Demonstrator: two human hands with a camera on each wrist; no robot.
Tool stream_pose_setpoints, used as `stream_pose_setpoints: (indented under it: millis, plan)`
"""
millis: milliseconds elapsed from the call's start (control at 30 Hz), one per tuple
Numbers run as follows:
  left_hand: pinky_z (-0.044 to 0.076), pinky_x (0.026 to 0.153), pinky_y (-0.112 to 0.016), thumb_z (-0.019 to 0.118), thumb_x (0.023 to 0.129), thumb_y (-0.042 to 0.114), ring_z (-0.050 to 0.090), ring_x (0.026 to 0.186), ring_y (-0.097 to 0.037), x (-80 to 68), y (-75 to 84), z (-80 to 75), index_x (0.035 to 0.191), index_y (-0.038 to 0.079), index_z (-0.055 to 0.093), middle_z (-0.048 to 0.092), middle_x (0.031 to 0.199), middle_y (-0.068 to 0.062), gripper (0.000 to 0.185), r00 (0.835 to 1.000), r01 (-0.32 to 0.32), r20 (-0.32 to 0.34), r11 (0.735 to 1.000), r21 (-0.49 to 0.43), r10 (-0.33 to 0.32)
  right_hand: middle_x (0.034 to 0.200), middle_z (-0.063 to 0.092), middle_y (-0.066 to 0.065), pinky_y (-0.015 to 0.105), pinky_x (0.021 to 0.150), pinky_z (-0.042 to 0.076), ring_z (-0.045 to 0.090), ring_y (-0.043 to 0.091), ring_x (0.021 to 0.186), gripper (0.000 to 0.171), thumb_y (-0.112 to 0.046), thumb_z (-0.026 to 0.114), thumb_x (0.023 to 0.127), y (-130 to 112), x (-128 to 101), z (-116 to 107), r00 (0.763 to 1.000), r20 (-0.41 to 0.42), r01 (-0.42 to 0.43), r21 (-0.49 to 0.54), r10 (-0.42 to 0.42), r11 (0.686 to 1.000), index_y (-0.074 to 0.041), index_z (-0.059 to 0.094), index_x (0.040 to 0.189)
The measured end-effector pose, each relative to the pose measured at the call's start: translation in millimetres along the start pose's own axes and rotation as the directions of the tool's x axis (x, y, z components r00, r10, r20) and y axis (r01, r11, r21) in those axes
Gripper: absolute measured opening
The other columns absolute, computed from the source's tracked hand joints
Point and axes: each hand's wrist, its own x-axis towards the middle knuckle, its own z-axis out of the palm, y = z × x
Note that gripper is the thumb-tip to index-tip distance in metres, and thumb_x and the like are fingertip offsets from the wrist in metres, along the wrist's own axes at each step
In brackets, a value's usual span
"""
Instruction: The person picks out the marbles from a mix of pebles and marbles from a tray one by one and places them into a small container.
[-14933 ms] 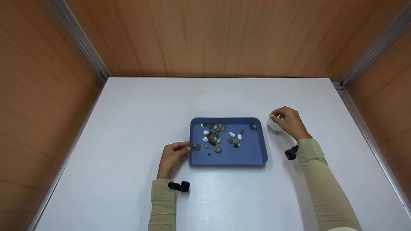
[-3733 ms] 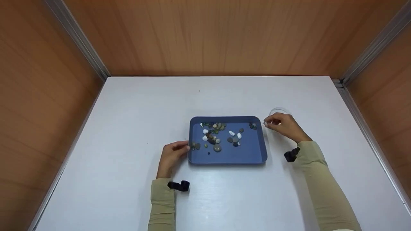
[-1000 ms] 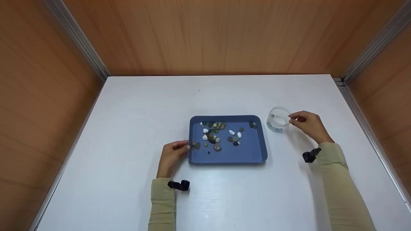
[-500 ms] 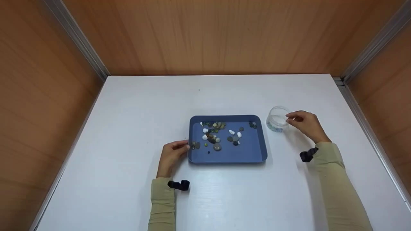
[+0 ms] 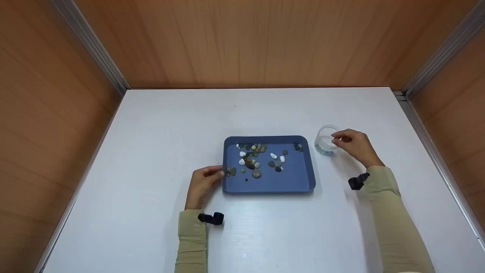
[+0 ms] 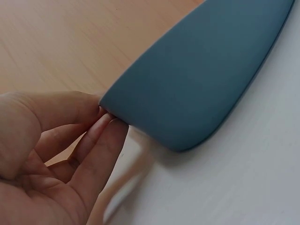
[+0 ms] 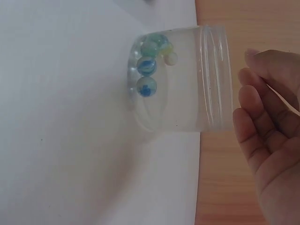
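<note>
In the head view my left hand (image 5: 202,185) is at the left side of a blue tray (image 5: 291,184) of pebbles and marbles. The left wrist view shows its thumb and fingertips pinching the edge of the tray (image 6: 187,93). My right hand (image 5: 356,146) is over the right side of a clear plastic jar (image 5: 319,142), thumb and fingers loosely bent. Up close in the right wrist view, the fingertips are just off the mouth of the jar (image 7: 183,103) with nothing between them. Several marbles (image 7: 146,87), blue-and-white and greenish, lie at the bottom of the jar.
Inside the tray are white pebbles (image 5: 282,159), a large grey pebble (image 5: 256,173) and small dark marbles (image 5: 298,147). Wooden panels (image 5: 242,45) wall in the white table (image 5: 132,151) at the back and both sides.
Earlier my right hand pinched a small marble by the jar; a greenish marble then showed inside it. Over the last second the hand has moved left across the jar. My left hand stays put.
</note>
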Motion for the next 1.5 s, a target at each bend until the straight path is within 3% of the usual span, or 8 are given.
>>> stream_pose_setpoints:
  millis: [300, 533, 733, 967, 1500]
  plan:
    - [0.055, 0.081, -0.024, 0.073, 0.083, 0.005, 0.063, 0.095, -0.015, 0.0, 0.2, 0.0, 0.109, 0.002, 0.071, 0.068, 0.11, -0.012, 0.027, 1.0, 0.012, -0.005, 1.0, -0.019, -0.012, 0.104, 0.07, 0.014, 0.009, 0.072, 0.042, 0.055, 0.013, 0.086, 0.024, -0.015, 0.068, 0.09, -11.7, 7.9, 10.0, 0.999, 0.02, 0.033, 0.03, -0.034, 0.999, -0.001, 0.071, 0.109]
    - [0.055, 0.081, -0.024, 0.071, 0.083, 0.003, 0.063, 0.094, -0.014, -1.0, 1.8, 0.4, 0.11, 0.001, 0.071, 0.068, 0.109, -0.013, 0.027, 1.0, 0.011, -0.008, 0.999, -0.038, -0.011, 0.111, 0.068, 0.013, 0.012, 0.074, 0.043, 0.056, 0.015, 0.09, 0.023, -0.016, 0.067, 0.09, -23.7, 14.2, 19.0, 0.997, 0.05, 0.058, 0.064, -0.061, 0.996, -0.004, 0.071, 0.11]
    - [0.054, 0.078, -0.022, 0.072, 0.082, 0.005, 0.062, 0.092, -0.014, -0.3, 1.2, 0.4, 0.109, 0.001, 0.071, 0.068, 0.107, -0.012, 0.026, 1.0, -0.005, -0.007, 1.0, -0.025, 0.005, 0.103, 0.069, 0.007, 0.016, 0.073, 0.045, 0.056, 0.012, 0.086, 0.02, -0.018, 0.068, 0.09, -34.5, 18.1, 26.8, 0.993, 0.061, 0.092, 0.074, -0.097, 0.993, -0.01, 0.072, 0.108]
    - [0.054, 0.082, -0.024, 0.073, 0.083, 0.007, 0.062, 0.098, -0.016, 0.0, 1.4, -0.2, 0.111, 0.002, 0.071, 0.068, 0.111, -0.012, 0.028, 1.0, 0.0, -0.003, 1.0, -0.013, 0.0, 0.099, 0.07, 0.011, 0.019, 0.072, 0.045, 0.056, 0.013, 0.083, 0.021, -0.012, 0.068, 0.089, -44.8, 24.5, 37.4, 0.988, 0.081, 0.127, 0.072, -0.133, 0.989, -0.004, 0.072, 0.108]
    - [0.054, 0.079, -0.023, 0.072, 0.082, 0.005, 0.062, 0.094, -0.014, 1.0, -0.3, 0.3, 0.109, 0.002, 0.071, 0.068, 0.106, -0.011, 0.027, 1.0, 0.017, 0.002, 1.0, -0.025, -0.017, 0.101, 0.069, 0.01, 0.027, 0.073, 0.048, 0.058, 0.018, 0.085, 0.023, -0.016, 0.068, 0.089, -73.1, 34.1, 64.9, 0.976, 0.186, 0.091, 0.109, -0.11, 0.99, -0.005, 0.071, 0.109]
